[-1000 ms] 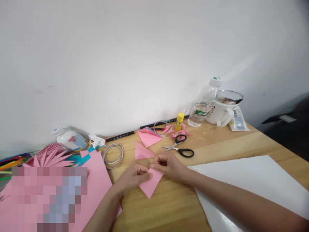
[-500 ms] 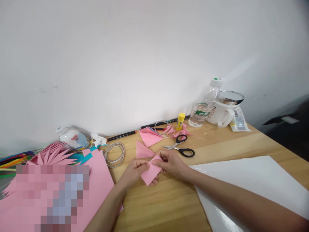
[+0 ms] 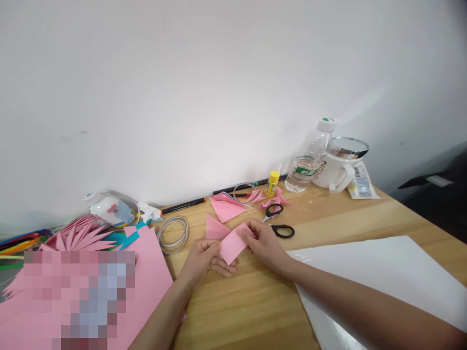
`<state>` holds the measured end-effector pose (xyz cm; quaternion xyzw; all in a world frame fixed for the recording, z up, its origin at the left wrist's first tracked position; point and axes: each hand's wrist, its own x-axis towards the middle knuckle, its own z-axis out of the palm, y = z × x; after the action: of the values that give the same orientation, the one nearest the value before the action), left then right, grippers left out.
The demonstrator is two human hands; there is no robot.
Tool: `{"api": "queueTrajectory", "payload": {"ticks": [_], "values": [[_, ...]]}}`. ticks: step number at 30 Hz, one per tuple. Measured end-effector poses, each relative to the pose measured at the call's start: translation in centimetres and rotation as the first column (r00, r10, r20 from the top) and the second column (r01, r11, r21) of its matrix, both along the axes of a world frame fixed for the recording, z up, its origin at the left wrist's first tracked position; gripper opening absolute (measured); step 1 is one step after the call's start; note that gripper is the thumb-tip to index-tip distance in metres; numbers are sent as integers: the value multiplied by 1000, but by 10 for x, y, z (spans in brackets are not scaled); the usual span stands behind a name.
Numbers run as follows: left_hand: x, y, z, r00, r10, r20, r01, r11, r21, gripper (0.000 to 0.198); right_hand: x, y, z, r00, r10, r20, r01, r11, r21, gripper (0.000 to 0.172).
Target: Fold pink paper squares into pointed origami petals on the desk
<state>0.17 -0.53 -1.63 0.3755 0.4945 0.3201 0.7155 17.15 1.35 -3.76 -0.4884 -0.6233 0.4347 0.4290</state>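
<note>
A small pink piece of paper, squarish in outline, is held above the wooden table between both hands. My left hand pinches its left corner between thumb and forefinger, with the other fingers stretched beneath it. At the upper right, my right hand grips the same paper, its thumb on top. Just behind lies a pink paper triangle, partly covered by the held piece. Black-handled scissors rest beyond my right hand, their blades mostly hidden. A stack of pink paper sits farther back.
Pink sheets and a pleated pink paper fan lie left, near a coil of cord. Along the wall are black markers, a glue stick, a water bottle and a white mug. A white board lies right.
The pink paper has turned and moved slightly up and to the right. My left hand has shifted to its left corner, and its lower fingers have spread. My right hand now covers the scissor blades.
</note>
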Motion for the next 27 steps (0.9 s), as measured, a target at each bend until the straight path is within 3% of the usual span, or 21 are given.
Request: {"api": "queueTrajectory", "payload": {"ticks": [6,8,11,14,17,23,27], "values": [[-1,2,3,992,110,54,-110,994,-11,16,4,4,-1,987,-153,-54,153,988,-10,27],[-1,3,3,987,128,93,-129,991,14,16,5,5,-1,986,-131,-98,126,990,-57,26],[0,3,3,992,41,115,-51,996,78,27,4,5,-1,986,-57,-154,44,995,-84,26],[1,0,1,998,-40,44,33,990,138,36,2,3,-2,983,31,-180,-49,994,-98,23],[0,-2,0,999,-34,-24,37,987,157,43,0,1,-3,977,90,-196,-107,991,-83,19],[1,-1,-3,1000,19,8,-20,985,173,45,0,3,-6,945,90,-314,-102,994,-24,24],[4,-2,-2,997,-18,73,0,973,232,78,2,6,-9,980,61,-188,-59,998,15,11]]}}
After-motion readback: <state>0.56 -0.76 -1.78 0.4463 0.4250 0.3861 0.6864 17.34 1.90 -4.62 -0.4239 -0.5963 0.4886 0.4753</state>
